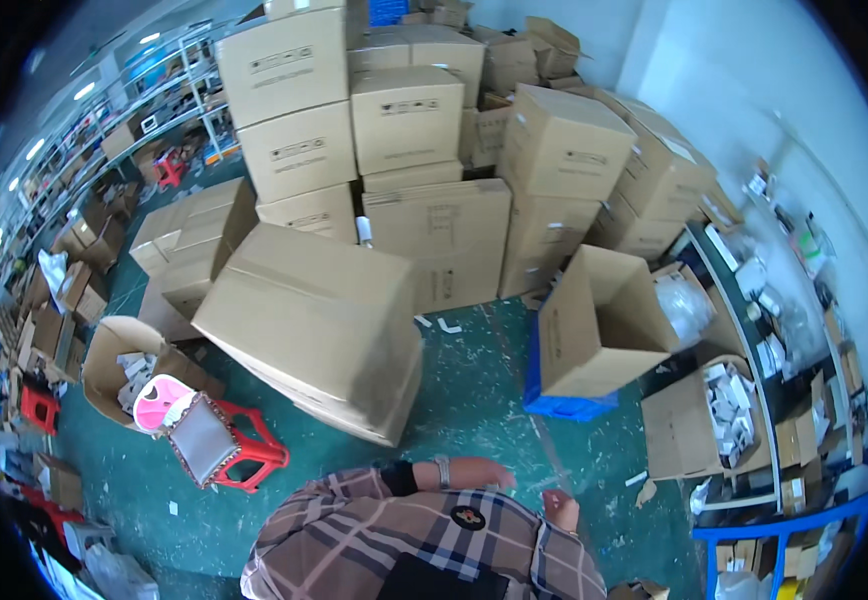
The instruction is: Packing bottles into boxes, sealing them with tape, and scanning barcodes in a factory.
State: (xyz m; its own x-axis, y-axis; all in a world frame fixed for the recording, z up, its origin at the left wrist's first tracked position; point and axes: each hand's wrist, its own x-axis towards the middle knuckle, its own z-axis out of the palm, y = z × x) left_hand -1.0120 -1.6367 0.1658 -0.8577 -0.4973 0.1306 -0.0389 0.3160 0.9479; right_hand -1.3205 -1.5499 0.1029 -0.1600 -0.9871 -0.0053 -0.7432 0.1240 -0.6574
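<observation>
My left hand [476,473], with a watch at its wrist, is held in front of my body with the fingers pointing right, and nothing shows in it. Close by on the right is my right hand [560,509], small and partly blurred; its fingers are too unclear to read. Both hands are over the green floor [474,380], apart from any box. Ahead of them on the left a large closed carton [304,300] sits tilted on another carton [384,420]. To the right, an open, tall carton [594,325] rests on a blue crate [572,405].
Stacked cartons [294,150] and flattened cardboard [439,240] line the back. At left are a red stool [254,450] with a padded seat and a carton of white pieces [114,355]. A similar carton [679,430] stands right, beside shelving [769,400] and a blue rail [804,530].
</observation>
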